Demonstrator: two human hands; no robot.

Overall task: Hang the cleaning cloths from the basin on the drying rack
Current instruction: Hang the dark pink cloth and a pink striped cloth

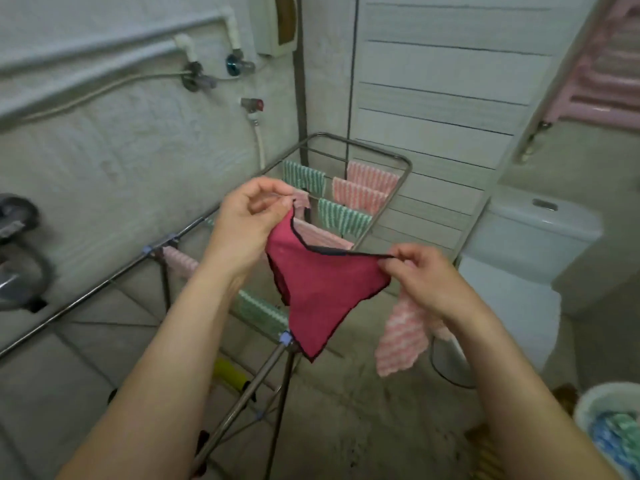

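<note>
The basin (588, 400) sits low by your right elbow, with cloths in it. Your right hand (426, 275) pinches one corner of the red cloth (322, 292), and a pink cloth (401, 334) hangs from under that hand. Your left hand (246, 223) pinches the other corner, higher and nearer the rack (407, 171). The stretched edge runs roughly along the rods, which lie just beyond and below it.

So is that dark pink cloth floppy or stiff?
Probably floppy: the dark pink cloth sags between the left hand and right hand, its bottom corner drooping to a point. Likely light too, since fingertip pinches at two corners carry it.
</note>
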